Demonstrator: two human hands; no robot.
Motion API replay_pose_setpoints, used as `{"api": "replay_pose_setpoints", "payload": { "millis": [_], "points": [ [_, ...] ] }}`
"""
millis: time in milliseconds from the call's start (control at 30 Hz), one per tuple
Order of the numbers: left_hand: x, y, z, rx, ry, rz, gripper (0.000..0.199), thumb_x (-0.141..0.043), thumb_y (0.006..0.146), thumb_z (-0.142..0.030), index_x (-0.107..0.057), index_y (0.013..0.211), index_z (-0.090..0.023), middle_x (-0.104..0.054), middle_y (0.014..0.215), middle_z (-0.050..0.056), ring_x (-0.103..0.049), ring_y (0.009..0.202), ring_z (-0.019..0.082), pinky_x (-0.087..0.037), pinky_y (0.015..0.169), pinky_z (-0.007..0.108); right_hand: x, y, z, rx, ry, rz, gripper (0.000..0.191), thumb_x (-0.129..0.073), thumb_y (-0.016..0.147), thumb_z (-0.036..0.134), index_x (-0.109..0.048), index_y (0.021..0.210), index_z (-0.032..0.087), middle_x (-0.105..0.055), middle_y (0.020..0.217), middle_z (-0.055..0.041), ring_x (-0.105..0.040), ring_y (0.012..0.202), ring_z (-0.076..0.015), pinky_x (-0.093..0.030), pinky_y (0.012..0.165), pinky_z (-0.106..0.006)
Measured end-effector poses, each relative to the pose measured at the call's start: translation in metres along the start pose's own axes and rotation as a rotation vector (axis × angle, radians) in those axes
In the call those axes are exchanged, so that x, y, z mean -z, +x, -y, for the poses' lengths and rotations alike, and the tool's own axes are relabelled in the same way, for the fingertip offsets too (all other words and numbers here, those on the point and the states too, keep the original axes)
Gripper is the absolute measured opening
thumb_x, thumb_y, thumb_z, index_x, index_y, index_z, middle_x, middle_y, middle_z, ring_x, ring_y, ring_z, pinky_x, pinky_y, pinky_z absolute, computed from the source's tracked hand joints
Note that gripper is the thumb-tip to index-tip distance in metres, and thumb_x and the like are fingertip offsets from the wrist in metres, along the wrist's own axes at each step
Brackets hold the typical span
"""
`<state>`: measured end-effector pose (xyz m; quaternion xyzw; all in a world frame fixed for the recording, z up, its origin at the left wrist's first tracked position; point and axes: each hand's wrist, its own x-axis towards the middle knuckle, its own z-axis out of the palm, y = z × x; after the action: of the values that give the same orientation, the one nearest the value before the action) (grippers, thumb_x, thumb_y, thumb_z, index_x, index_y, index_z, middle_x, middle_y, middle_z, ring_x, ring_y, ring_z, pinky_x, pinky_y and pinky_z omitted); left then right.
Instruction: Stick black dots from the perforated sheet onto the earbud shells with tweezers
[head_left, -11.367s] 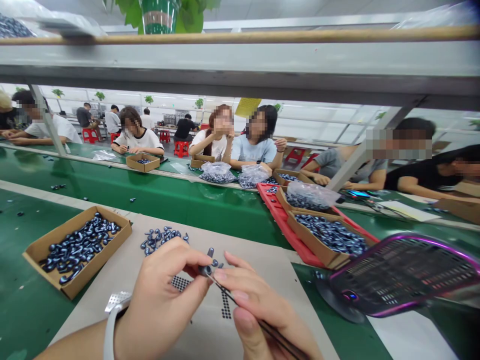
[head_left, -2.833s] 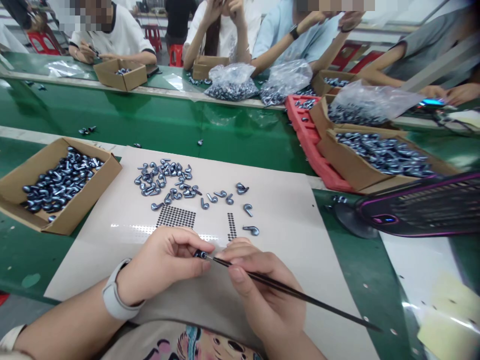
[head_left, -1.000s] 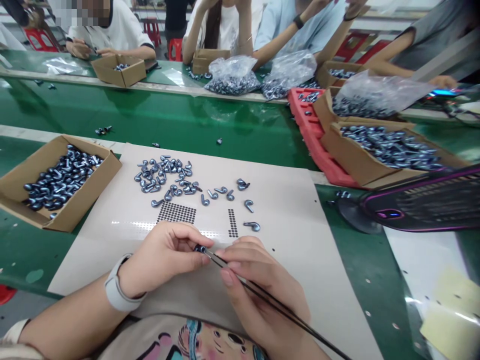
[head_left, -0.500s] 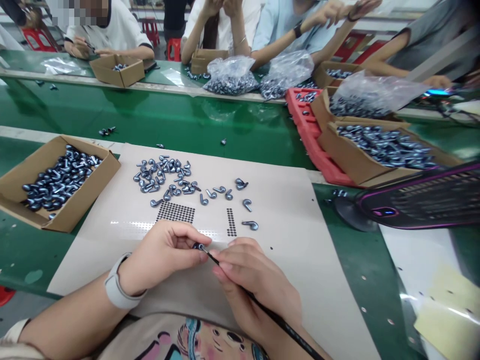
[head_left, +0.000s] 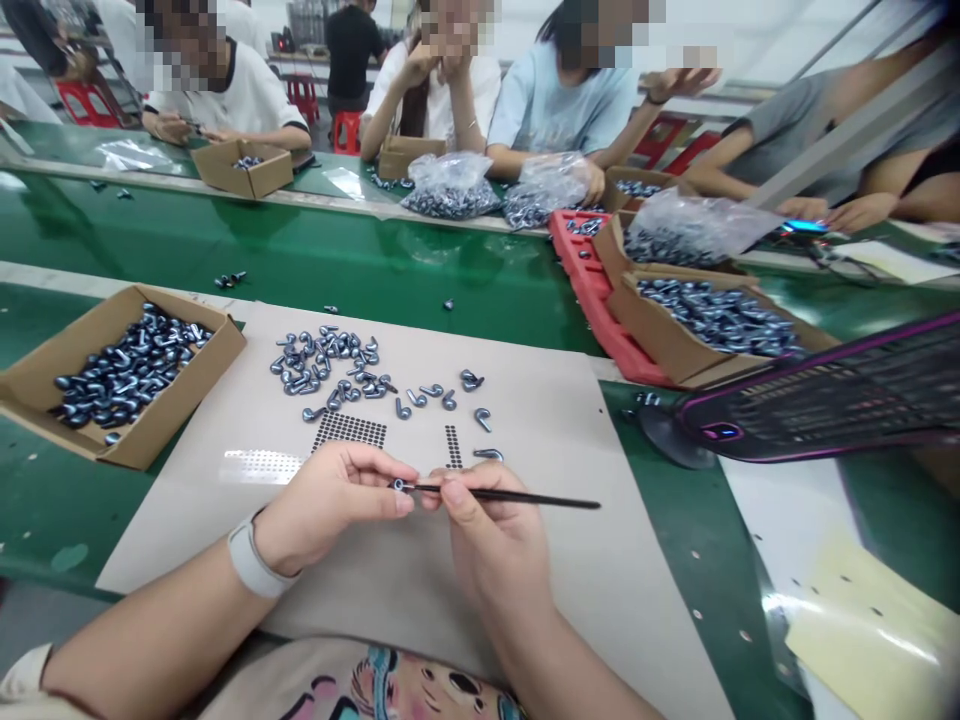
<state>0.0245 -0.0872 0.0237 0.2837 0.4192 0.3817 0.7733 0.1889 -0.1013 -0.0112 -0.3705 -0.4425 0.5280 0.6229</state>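
**Tweezers (head_left: 525,495) swing level at the earbud (head_left: 400,485)**

Since the earlier frame, our tweezers have swung from a steep slant to nearly level, their long black shaft now pointing off to the right. Our left hand (head_left: 330,495) has its grip clamped on the small dark earbud, pinched between thumb and fingertips. Our right hand (head_left: 487,530) has its grip clamped on the tweezers, with the tip touching the earbud. The earbud sits between our two hands, held above the beige sheet (head_left: 570,570). A white watch strap (head_left: 259,553) circles our left wrist.

The sheet lies on a green counter (head_left: 300,265). Ahead of our hands, a heap of loose earbuds (head_left: 322,360) sits on the sheet, with a few strays to its right. Two dotted patches (head_left: 349,431) (head_left: 452,447) lie between that heap and our hands. To our left, a cardboard box (head_left: 127,452) full of earbuds stands beside the sheet. To our right, another full box (head_left: 660,345) rests against a red tray (head_left: 592,320), and a purple-rimmed fan (head_left: 825,400) stands nearer us. Across the counter, co-workers (head_left: 562,110) sit behind clear bags of earbuds (head_left: 450,200).
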Motion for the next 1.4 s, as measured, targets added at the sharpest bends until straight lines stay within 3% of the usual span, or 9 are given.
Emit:
{"api": "replay_pose_setpoints", "payload": {
  "millis": [167, 267, 400, 600, 700, 867, 1000, 1133, 1400],
  "points": [
    [-0.002, 0.002, 0.003, 0.066, -0.063, -0.096, 0.028, -0.088, 0.052, -0.014, -0.075, 0.077, -0.012, -0.072, 0.064, 0.000, -0.062, 0.058, 0.007, -0.047, 0.059, 0.018, -0.001, -0.005, -0.001, 0.500, -0.339, 0.078, 0.021, -0.067, 0.083, 0.006, -0.070, 0.089, 0.026, -0.078, 0.083, -0.0027, -0.074, 0.073, -0.0191, -0.057, 0.075, -0.039],
    [-0.003, 0.001, 0.006, 0.087, -0.111, -0.078, 0.047, -0.088, 0.053, -0.011, -0.071, 0.098, -0.012, -0.069, 0.062, -0.003, -0.058, 0.055, 0.006, -0.044, 0.056, 0.018, 0.001, -0.004, -0.001, 0.590, -0.454, 0.094, 0.027, -0.064, 0.081, 0.000, -0.068, 0.092, 0.025, -0.078, 0.087, -0.0035, -0.074, 0.075, -0.0193, -0.057, 0.076, -0.040],
    [-0.004, 0.000, 0.011, 0.051, -0.100, -0.068, 0.073, -0.085, 0.057, -0.008, -0.056, 0.124, -0.016, -0.071, 0.069, -0.003, -0.059, 0.060, 0.008, -0.041, 0.057, 0.019, 0.001, 0.002, -0.002, 0.496, -0.348, -0.062, 0.017, -0.068, 0.083, 0.008, -0.068, 0.088, 0.025, -0.078, 0.085, -0.0022, -0.074, 0.077, -0.0186, -0.059, 0.078, -0.038],
    [-0.006, 0.003, 0.012, 0.026, 0.023, -0.104, 0.059, -0.085, 0.054, -0.011, -0.061, 0.108, -0.015, -0.068, 0.073, -0.002, -0.060, 0.068, 0.010, -0.045, 0.064, 0.021, 0.010, 0.005, 0.004, 0.207, -0.182, -0.213, 0.019, -0.077, 0.080, 0.037, -0.064, 0.078, 0.022, -0.076, 0.076, -0.0015, -0.073, 0.064, -0.0170, -0.060, 0.061, -0.031],
    [-0.008, 0.001, 0.015, 0.045, 0.110, -0.108, 0.051, -0.085, 0.054, -0.016, -0.063, 0.100, -0.016, -0.067, 0.076, -0.001, -0.059, 0.069, 0.011, -0.046, 0.064, 0.022, 0.052, 0.002, 0.011, 0.146, -0.406, -0.346, 0.031, -0.076, 0.076, 0.050, -0.064, 0.077, 0.021, -0.075, 0.078, -0.0037, -0.072, 0.068, -0.0191, -0.059, 0.067, -0.035],
    [-0.004, 0.000, 0.028, 0.058, 0.232, -0.218, 0.047, -0.088, 0.055, -0.029, -0.066, 0.095, -0.018, -0.070, 0.084, 0.002, -0.059, 0.074, 0.013, -0.047, 0.064, 0.021, 0.179, -0.004, 0.046, 0.122, -0.700, -0.659, 0.031, -0.081, 0.071, 0.045, -0.066, 0.075, 0.018, -0.069, 0.070, -0.0039, -0.066, 0.070, -0.0197, -0.054, 0.068, -0.034],
    [0.000, 0.005, 0.037, 0.065, 0.282, -0.247, 0.052, -0.091, 0.045, -0.034, -0.067, 0.088, -0.019, -0.071, 0.082, 0.004, -0.061, 0.074, 0.017, -0.049, 0.060, 0.022, 0.261, -0.013, 0.076, 0.014, -0.781, -0.819, 0.025, -0.070, 0.087, 0.037, -0.062, 0.078, 0.014, -0.064, 0.071, 0.0007, -0.064, 0.066, -0.0140, -0.054, 0.065, -0.030],
    [0.000, 0.008, 0.042, 0.102, 0.286, -0.254, 0.053, -0.093, 0.039, -0.033, -0.067, 0.083, -0.020, -0.071, 0.077, 0.003, -0.062, 0.070, 0.018, -0.049, 0.054, 0.021, 0.292, -0.023, 0.075, -0.115, -0.772, -0.780, 0.018, -0.062, 0.093, 0.031, -0.064, 0.096, 0.013, -0.067, 0.090, -0.0015, -0.065, 0.076, -0.0132, -0.057, 0.070, -0.031],
    [0.002, 0.013, 0.048, 0.119, 0.320, -0.282, 0.051, -0.093, 0.036, -0.033, -0.069, 0.080, -0.020, -0.068, 0.070, 0.001, -0.062, 0.069, 0.019, -0.052, 0.056, 0.021, 0.300, -0.030, 0.062, -0.119, -0.747, -0.709, 0.018, -0.063, 0.093, 0.030, -0.064, 0.100, 0.013, -0.067, 0.097, -0.0033, -0.066, 0.083, -0.0152, -0.057, 0.074, -0.033]
  ]
}}
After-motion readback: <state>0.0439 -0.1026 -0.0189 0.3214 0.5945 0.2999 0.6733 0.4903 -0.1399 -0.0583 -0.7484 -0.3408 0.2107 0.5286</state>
